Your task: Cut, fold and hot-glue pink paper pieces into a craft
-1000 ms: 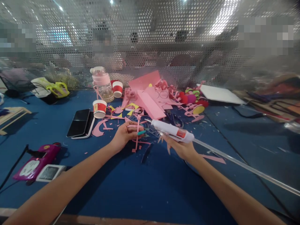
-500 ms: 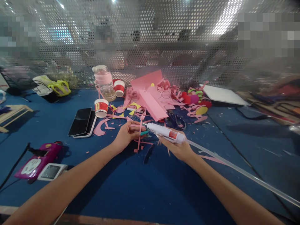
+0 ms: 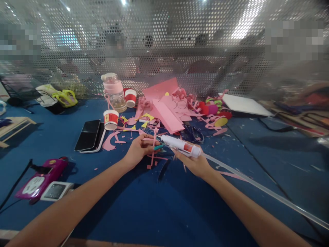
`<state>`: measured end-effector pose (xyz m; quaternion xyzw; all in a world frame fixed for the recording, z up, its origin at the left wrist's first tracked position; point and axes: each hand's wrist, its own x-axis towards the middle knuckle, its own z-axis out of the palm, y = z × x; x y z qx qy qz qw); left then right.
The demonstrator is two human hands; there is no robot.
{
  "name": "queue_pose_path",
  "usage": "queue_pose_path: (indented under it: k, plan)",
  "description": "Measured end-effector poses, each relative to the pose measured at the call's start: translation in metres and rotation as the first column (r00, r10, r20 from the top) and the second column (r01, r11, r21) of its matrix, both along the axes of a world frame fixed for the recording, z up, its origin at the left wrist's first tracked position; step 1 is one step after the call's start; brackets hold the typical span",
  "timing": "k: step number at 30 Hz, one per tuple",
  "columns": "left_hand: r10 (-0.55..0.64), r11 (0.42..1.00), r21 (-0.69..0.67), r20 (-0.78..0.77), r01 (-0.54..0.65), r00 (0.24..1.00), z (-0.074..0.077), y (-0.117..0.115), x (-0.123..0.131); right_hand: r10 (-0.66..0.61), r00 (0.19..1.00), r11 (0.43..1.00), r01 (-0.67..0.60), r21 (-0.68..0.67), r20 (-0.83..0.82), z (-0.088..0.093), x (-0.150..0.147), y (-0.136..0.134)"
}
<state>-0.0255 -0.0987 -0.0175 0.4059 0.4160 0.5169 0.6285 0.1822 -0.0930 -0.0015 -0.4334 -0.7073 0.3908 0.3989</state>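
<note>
In the middle of the blue table, my left hand (image 3: 140,148) pinches a narrow pink strip (image 3: 153,151) that stands upright between the fingertips. A teal piece (image 3: 158,147) shows beside those fingers. My right hand (image 3: 192,161) is wrapped round a white glue gun (image 3: 180,144), its nozzle pointing left and close to the top part of the strip. A long clear glue stick (image 3: 246,180) runs from the gun's rear toward the lower right. Whether the nozzle touches the strip is too small to tell.
Pink paper sheets (image 3: 168,115) and scraps lie behind my hands, with dark-handled scissors (image 3: 192,133). To the left are a paper cup (image 3: 111,120), a bottle (image 3: 114,92), a phone (image 3: 87,134) and a purple device (image 3: 42,178). A perforated metal screen (image 3: 164,51) stands behind.
Both hands keep their grips and stay almost in place. The glue gun has shifted very slightly left.
</note>
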Motion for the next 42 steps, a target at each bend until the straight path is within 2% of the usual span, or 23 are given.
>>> queue_pose_path:
  k: [9, 14, 21, 33, 42]
  plan:
    - [-0.005, 1.000, 0.006, -0.003, 0.005, 1.000, 0.0004, 0.0006, -0.0003, -0.029, 0.999, 0.998, 0.027, -0.065, -0.024, 0.0013, -0.0026, -0.0015]
    - [-0.002, 1.000, 0.002, -0.002, 0.002, 1.000, 0.0016, -0.0001, 0.0002, 0.003, 1.000, 0.999, -0.003, -0.041, -0.007, 0.0015, -0.0019, -0.0008]
    - [-0.013, 1.000, 0.004, 0.024, 0.013, 1.000, 0.0018, -0.0008, 0.0005, 0.018, 0.999, 0.997, -0.020, -0.074, -0.031, 0.0009, -0.0030, -0.0009]
    - [-0.011, 1.000, -0.003, 0.019, 0.011, 1.000, 0.0016, -0.0010, -0.0003, 0.043, 0.998, 0.999, -0.044, 0.003, 0.048, 0.0010, 0.0008, 0.0003]
    - [-0.034, 0.999, -0.001, 0.017, 0.034, 0.999, 0.0004, -0.0002, -0.0001, -0.034, 0.997, 0.996, 0.028, 0.080, 0.072, -0.0003, 0.0000, -0.0002]
